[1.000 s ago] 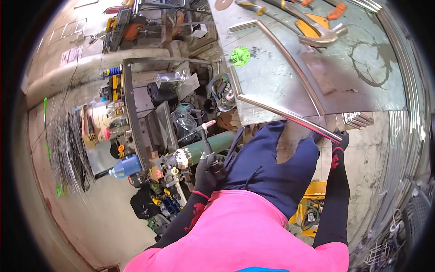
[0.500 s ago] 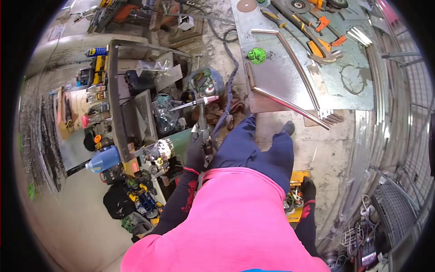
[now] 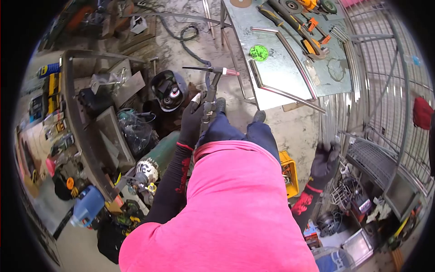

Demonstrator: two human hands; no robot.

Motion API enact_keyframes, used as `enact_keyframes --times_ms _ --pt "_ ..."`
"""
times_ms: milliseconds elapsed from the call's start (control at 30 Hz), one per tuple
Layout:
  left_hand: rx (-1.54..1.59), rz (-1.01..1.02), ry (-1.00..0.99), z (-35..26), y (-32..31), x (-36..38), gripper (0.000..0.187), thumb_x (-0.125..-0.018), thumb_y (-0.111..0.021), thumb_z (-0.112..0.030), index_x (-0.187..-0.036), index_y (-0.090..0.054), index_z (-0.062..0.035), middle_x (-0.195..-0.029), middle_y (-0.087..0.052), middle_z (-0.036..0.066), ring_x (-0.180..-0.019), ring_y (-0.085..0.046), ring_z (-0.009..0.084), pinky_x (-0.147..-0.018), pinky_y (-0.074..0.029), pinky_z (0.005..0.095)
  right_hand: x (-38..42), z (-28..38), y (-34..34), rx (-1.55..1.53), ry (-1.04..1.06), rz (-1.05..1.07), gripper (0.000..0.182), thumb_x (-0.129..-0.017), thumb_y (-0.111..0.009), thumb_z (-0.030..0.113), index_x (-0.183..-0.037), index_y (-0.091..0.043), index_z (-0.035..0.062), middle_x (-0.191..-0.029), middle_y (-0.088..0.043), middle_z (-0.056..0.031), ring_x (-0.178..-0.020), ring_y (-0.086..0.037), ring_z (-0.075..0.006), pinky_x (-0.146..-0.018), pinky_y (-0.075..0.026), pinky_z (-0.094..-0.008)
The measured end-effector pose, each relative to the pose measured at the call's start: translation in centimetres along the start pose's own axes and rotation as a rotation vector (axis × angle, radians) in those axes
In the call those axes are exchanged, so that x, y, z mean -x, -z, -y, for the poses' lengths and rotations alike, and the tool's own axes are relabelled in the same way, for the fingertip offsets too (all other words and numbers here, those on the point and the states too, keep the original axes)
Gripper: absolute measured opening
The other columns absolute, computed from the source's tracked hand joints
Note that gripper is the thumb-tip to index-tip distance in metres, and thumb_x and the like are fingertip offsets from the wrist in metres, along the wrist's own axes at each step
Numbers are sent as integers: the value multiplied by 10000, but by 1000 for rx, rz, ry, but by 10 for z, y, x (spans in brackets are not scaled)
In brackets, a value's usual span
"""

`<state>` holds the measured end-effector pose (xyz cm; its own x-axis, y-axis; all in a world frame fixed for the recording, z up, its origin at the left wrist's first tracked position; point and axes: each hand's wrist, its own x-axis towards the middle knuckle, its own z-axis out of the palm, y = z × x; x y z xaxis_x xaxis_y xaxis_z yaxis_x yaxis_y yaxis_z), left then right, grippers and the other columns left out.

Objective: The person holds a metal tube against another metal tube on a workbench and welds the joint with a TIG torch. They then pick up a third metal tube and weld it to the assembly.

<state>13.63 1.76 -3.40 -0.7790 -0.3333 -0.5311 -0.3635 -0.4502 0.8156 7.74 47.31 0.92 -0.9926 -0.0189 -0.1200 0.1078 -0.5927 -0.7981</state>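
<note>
Head view: a yellow plastic crate [image 3: 294, 175] stands low beyond the person's right side, with small mixed items inside that are too partly hidden to name. To the left, a dark rounded vessel with a pale rim [image 3: 182, 86] holds several round-topped objects, one with a red centre. A crumpled clear plastic bag [image 3: 137, 134] lies near a green metal cylinder with a white-marked top [image 3: 162, 153], while a blue translucent jug [image 3: 88, 205] sits farther left; what it holds cannot be told. The gloved left hand [image 3: 192, 121] has its fingers closed around a slim black torch with a pink nozzle [image 3: 213, 84] — the torch is raised in front of the body, nozzle pointing toward the grey metal-topped table [image 3: 276, 90]. The gloved right hand [image 3: 324, 167] hangs apart from the table, its fingers loosely bent and partly open, with no object visible in them. On the table lies an angled shiny metal strip [image 3: 290, 96], one end reaching past the edge — near it are another bent metal strip [image 3: 292, 56] and a bright green round label [image 3: 259, 53].
</note>
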Motion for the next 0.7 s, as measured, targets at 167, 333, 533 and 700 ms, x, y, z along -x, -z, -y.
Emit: enact_keyframes --times_ms 167,333,533,700 --pt "82 139 149 -1 19 -34 413 -1065 -628 -199 -1461 -572 -96 -1109 -713 34 -860 -692 116 -705 -575 277 -45 -43 -98 160 -10 52 474 -1020 -673 330 -1338 -607 -14 -1278 -661 -145 -1131 -700 -313 -1123 -510 -531" --pt "53 139 168 10 27 -59 384 -1042 -656 -256 -1320 -596 2 -1056 -743 105 -797 -716 157 -671 -581 291 -51 -78 -158 138 -37 158 384 -1077 -576 367 -1213 -652 16 -1332 -647 -149 -1216 -687 -346 -1139 -495 -547" --pt "115 237 194 9 35 -54 560 -1067 -629 -234 -1589 -468 -111 -1037 -716 36 -817 -664 104 -687 -546 261 -50 -109 -159 633 86 -7 359 -1133 -542 306 -1272 -646 -9 -1141 -680 -103 -1006 -689 -208 -1005 -561 -472" --pt "149 240 174 20 42 -59 592 -1030 -669 -253 -1568 -476 -99 -1095 -735 115 -792 -714 162 -665 -586 298 -53 -110 -182 740 21 -75 473 -1085 -640 284 -1394 -591 -71 -1080 -677 -84 -907 -688 -190 -863 -576 -345"
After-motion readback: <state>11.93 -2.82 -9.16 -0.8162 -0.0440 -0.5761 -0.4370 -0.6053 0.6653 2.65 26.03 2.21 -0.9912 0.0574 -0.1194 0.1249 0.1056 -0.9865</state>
